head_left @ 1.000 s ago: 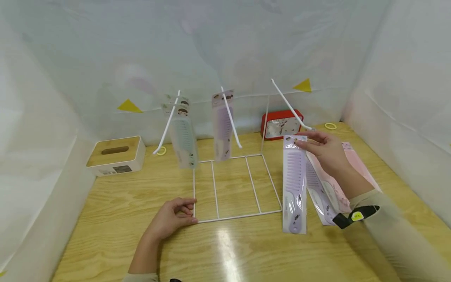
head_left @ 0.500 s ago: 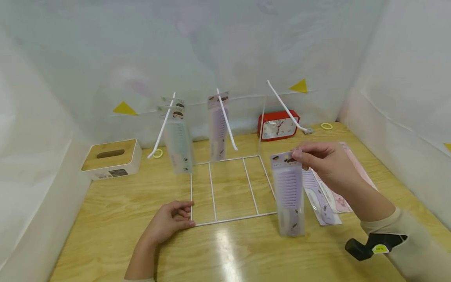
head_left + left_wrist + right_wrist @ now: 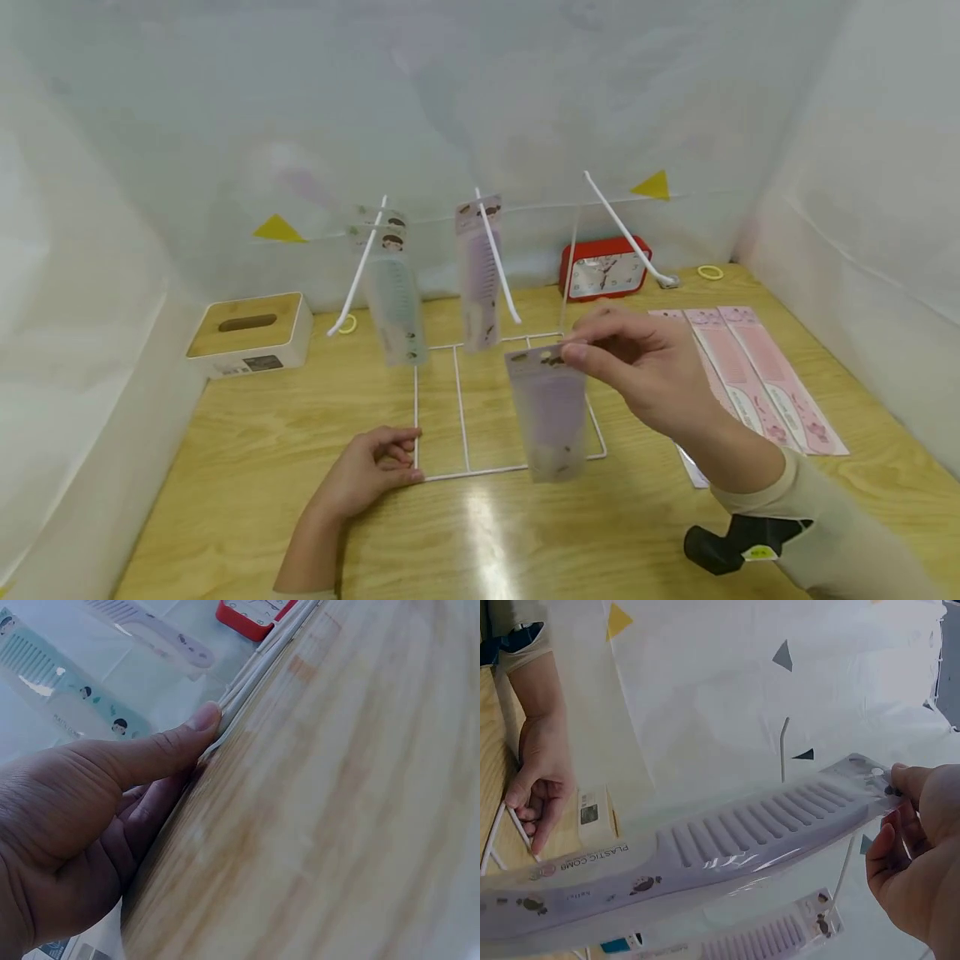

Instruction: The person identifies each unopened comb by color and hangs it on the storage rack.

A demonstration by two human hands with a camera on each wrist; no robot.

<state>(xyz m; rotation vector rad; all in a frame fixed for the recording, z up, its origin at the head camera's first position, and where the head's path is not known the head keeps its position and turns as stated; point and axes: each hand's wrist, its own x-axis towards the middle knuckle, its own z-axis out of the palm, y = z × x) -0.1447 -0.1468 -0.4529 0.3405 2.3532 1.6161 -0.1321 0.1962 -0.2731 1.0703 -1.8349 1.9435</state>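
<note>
My right hand (image 3: 637,358) pinches the top corner of a purple comb in a clear packet (image 3: 551,421), which hangs over the right part of a white wire rack's base. The right wrist view shows this packaged comb (image 3: 735,840) slanting across, its header between thumb and fingers. My left hand (image 3: 371,467) holds the front left corner of the wire rack (image 3: 463,417), thumb (image 3: 187,739) on the wire. Two packaged green combs (image 3: 397,308) hang on the left prong and a packaged purple comb (image 3: 480,275) on the middle prong. The right prong (image 3: 622,225) bears nothing.
Packaged pink combs (image 3: 780,383) lie on the table at right, with a purple one partly hidden under my right arm. A red clock (image 3: 606,267) stands behind the rack. A tissue box (image 3: 247,333) sits at back left. Yellow rings (image 3: 710,272) lie near the back.
My right hand has carried the purple packaged comb leftward from beside the pink combs to over the rack's base. My left hand stays at the rack's corner.
</note>
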